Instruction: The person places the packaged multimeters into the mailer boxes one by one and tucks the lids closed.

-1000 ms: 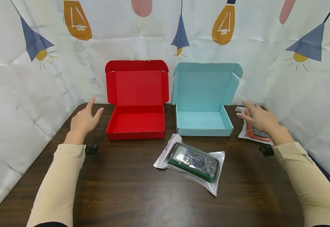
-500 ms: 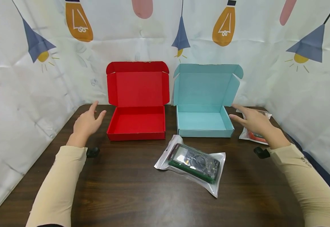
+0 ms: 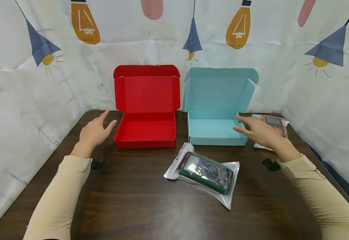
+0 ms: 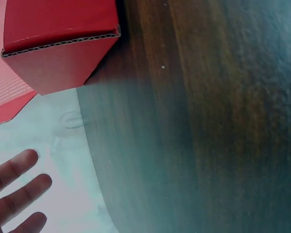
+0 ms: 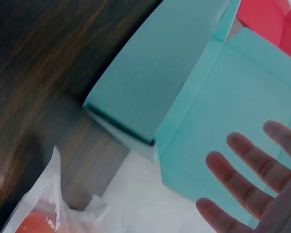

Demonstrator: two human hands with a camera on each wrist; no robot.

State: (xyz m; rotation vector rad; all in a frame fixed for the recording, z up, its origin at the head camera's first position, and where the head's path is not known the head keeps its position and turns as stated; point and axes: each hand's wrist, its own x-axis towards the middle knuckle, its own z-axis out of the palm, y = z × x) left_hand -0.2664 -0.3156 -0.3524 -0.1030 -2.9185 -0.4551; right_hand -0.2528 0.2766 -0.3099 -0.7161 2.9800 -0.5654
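Note:
My left hand (image 3: 94, 132) hovers just left of an open red cardboard box (image 3: 145, 144), holding nothing. Its spread fingers (image 4: 24, 196) show in the left wrist view, apart from the box. My right hand (image 3: 263, 132), also holding nothing, overlaps the right side of an open light-blue cardboard box (image 3: 218, 141) in the head view. Straight, spread fingers (image 5: 242, 187) show against its lid in the right wrist view. A green-cased multimeter (image 3: 206, 172) lies in a clear bag in front of the boxes. Partly behind my right hand lies a bagged orange multimeter (image 3: 277, 124).
Both boxes stand side by side at the back of the dark wooden table (image 3: 126, 200), lids raised towards a white printed curtain (image 3: 162, 40). The curtain also closes off the left and right sides.
My right hand has moved left from over the orange multimeter to the light-blue box's right side, uncovering more of that multimeter. My left hand has shifted slightly right, towards the red box.

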